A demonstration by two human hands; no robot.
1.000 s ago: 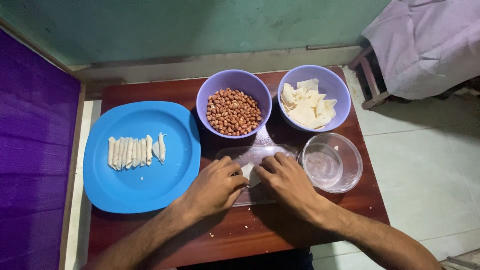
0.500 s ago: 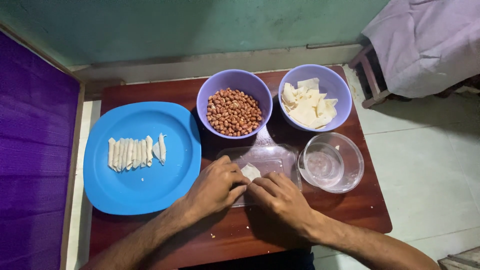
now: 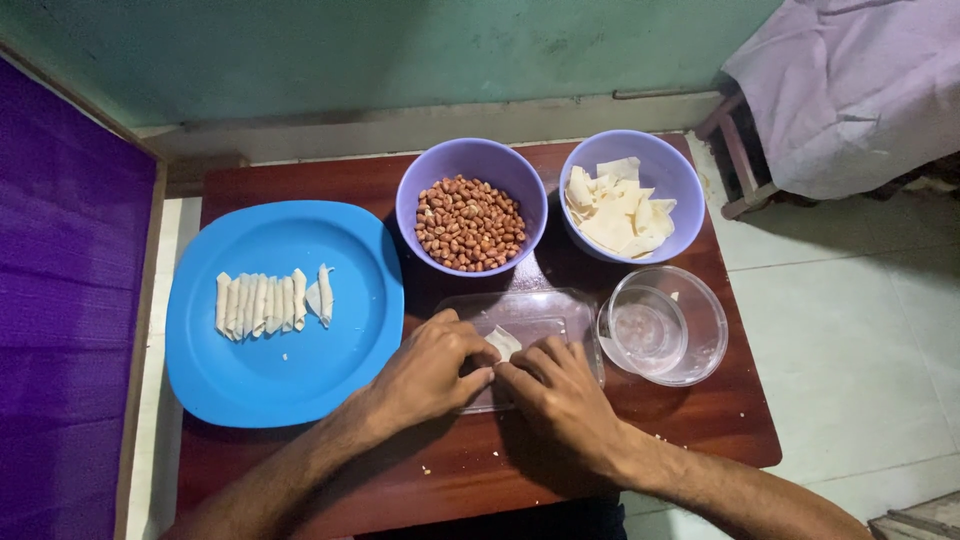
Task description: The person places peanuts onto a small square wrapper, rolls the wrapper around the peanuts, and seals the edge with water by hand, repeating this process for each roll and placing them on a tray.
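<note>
A: On the worktop (image 3: 720,420), what's noted?
B: Dark red wood; green wall behind, pale tiled floor (image 3: 850,340) right.
A: Hands?
B: Left hand (image 3: 425,370) and right hand (image 3: 560,395) both pinch a wrapper (image 3: 503,342) over the clear tray (image 3: 530,312).

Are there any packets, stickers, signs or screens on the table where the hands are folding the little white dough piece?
None: no packets, labels, signs or screens show.
Left hand and right hand: pinching a small white dough piece over a clear flat tray, which is unmarked.
Two purple bowls, peanuts and white dough squares: plain.
Blue plate and clear round bowl: plain.
</note>
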